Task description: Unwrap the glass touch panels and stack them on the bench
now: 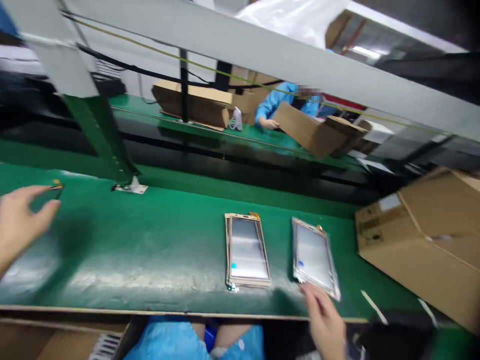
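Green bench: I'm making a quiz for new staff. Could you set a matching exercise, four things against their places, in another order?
Things
1. Left hand
2. Right hand
3. Left screen
4. Big cardboard box

Places
A. To the right of both screens
B. At a small orange-and-black piece
C. Between the left hand and the right screen
D. At the near edge of the right screen

Pairs: 1-B, 2-D, 3-C, 4-A
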`<state>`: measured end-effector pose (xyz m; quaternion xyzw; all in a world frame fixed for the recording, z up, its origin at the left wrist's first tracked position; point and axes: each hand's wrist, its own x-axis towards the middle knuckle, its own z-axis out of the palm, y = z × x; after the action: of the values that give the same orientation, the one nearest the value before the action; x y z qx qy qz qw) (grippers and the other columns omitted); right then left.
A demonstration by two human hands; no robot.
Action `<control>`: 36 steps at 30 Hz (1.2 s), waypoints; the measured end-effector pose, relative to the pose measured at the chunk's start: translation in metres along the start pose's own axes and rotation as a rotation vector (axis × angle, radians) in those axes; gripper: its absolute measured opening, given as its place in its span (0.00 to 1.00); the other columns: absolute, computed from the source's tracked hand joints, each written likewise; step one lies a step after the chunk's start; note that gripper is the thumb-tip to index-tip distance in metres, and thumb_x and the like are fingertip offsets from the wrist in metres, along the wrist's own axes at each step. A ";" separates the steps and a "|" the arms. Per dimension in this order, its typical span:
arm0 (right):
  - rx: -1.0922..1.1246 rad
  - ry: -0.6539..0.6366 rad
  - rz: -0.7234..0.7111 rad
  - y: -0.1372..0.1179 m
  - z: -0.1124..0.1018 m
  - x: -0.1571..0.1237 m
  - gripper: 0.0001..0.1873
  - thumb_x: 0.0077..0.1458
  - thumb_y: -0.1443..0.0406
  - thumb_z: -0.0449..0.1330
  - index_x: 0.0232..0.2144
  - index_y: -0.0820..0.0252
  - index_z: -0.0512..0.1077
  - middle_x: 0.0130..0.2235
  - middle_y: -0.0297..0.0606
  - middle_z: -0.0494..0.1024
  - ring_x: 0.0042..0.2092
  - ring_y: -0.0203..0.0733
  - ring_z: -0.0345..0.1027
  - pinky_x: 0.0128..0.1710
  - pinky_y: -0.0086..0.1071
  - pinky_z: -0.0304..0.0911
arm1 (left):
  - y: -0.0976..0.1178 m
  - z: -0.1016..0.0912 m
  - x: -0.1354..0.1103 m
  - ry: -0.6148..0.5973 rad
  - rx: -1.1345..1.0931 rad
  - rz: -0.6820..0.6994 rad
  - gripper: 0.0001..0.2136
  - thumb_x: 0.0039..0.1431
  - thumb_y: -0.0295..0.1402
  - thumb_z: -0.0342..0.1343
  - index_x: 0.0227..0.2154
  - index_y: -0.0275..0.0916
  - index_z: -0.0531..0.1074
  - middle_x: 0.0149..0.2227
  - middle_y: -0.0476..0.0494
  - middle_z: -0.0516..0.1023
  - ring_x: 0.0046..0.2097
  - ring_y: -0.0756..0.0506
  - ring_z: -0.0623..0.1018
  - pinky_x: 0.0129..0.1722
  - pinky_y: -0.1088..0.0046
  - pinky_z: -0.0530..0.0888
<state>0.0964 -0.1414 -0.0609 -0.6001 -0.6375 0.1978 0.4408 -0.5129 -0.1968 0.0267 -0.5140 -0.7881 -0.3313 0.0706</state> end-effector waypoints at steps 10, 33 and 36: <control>0.032 -0.150 -0.040 0.000 0.111 0.078 0.15 0.57 0.57 0.54 0.37 0.62 0.73 0.41 0.45 0.75 0.39 0.43 0.69 0.45 0.42 0.65 | 0.240 0.201 -0.106 -0.683 -0.213 0.447 0.28 0.61 0.43 0.46 0.60 0.32 0.60 0.66 0.30 0.53 0.67 0.35 0.53 0.62 0.49 0.54; 0.779 -0.419 0.312 -0.076 0.080 0.046 0.21 0.48 0.48 0.62 0.32 0.56 0.62 0.26 0.34 0.76 0.24 0.34 0.66 0.21 0.26 0.60 | 0.262 0.147 -0.142 -1.022 -1.172 -0.160 0.27 0.66 0.43 0.35 0.62 0.32 0.53 0.61 0.27 0.64 0.59 0.38 0.69 0.53 0.58 0.70; 0.844 -0.564 0.404 -0.077 0.064 0.042 0.26 0.48 0.41 0.57 0.25 0.58 0.64 0.25 0.38 0.76 0.23 0.35 0.67 0.20 0.26 0.60 | 0.256 0.123 -0.157 -1.201 -1.510 -0.509 0.23 0.64 0.43 0.46 0.58 0.37 0.61 0.59 0.30 0.68 0.55 0.37 0.73 0.51 0.59 0.72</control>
<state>0.0044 -0.1003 -0.0213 -0.4053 -0.4682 0.6707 0.4083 -0.1930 -0.1785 -0.0239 -0.3221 -0.3624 -0.4360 -0.7582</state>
